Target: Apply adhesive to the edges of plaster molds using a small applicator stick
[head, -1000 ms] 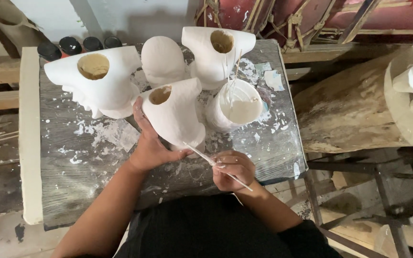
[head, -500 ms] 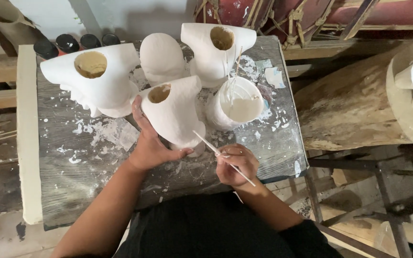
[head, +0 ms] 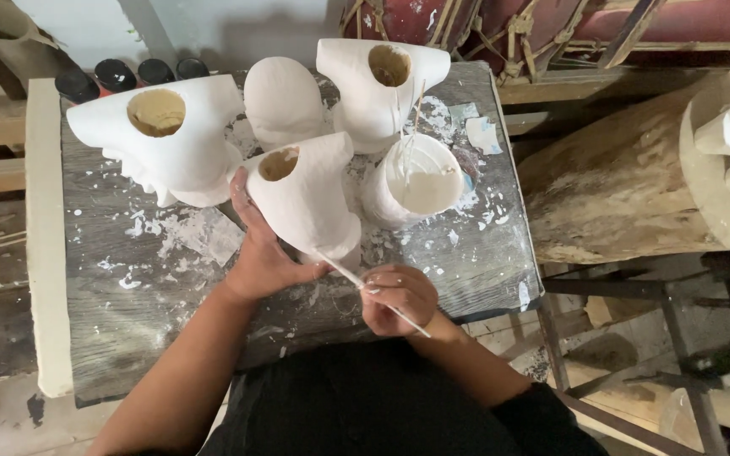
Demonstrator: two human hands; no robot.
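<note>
Your right hand [head: 397,297] has slid back toward the near table edge, fingers pinched on a thin white stick [head: 365,290] whose tip meets the white plaster cast [head: 307,203]. Your left hand [head: 262,253] wraps the cast's near side, tilting it on the splattered grey wooden table [head: 128,312]. Beyond stand a plaster-filled white cup [head: 416,181], more hollow casts [head: 162,135], and black-capped bottles [head: 116,76], partly hidden.
</note>
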